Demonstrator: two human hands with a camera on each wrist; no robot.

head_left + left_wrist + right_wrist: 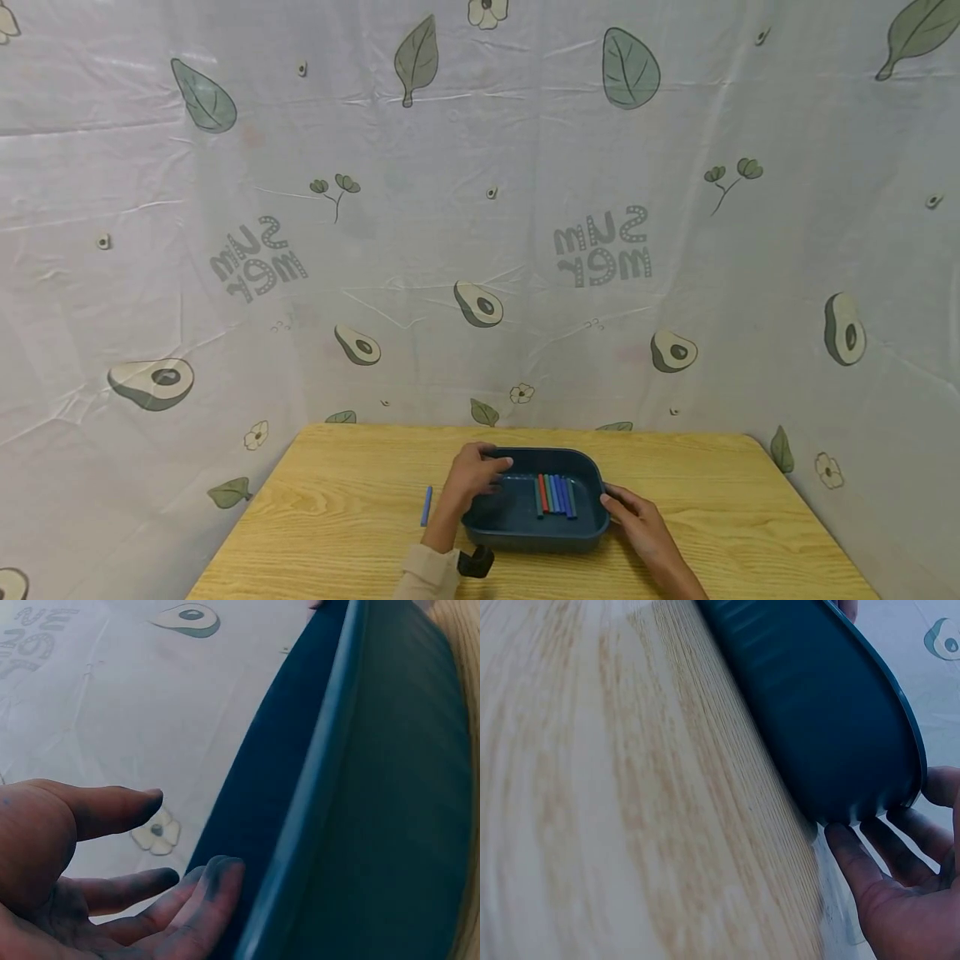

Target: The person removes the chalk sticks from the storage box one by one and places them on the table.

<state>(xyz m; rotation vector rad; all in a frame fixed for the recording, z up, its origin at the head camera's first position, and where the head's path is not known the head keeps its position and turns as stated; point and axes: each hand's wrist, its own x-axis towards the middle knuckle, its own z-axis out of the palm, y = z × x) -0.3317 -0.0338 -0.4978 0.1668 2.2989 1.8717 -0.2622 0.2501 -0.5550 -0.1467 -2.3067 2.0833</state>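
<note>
Sheet, pale and printed with leaves and avocado halves, hangs behind the work. Wood-grain table in front of it. Dark blue tray sits on the table between the person's hands, long axis running left to right.

Right hand: grasping the tray at its right end, thumb at the rim, fingertips against the outside of the wall. Left hand: released, above the tray's left end; the left wrist view shows thumb and fingers apart, nothing between them. Contact with the tray wall: cannot tell.

Row of sticks lies side by side on the tray floor, in the right half, long axes front to back, across the tray's length. Colours: one red, the others green, blue and dark teal.

Single blue stick lies on the table outside the tray. Key relation: it is to the left of the left hand and forearm, the forearm between it and the tray; long axis front to back, far end leaning slightly right. Left hand judged clearly the nearer; right hand well apart.
</note>
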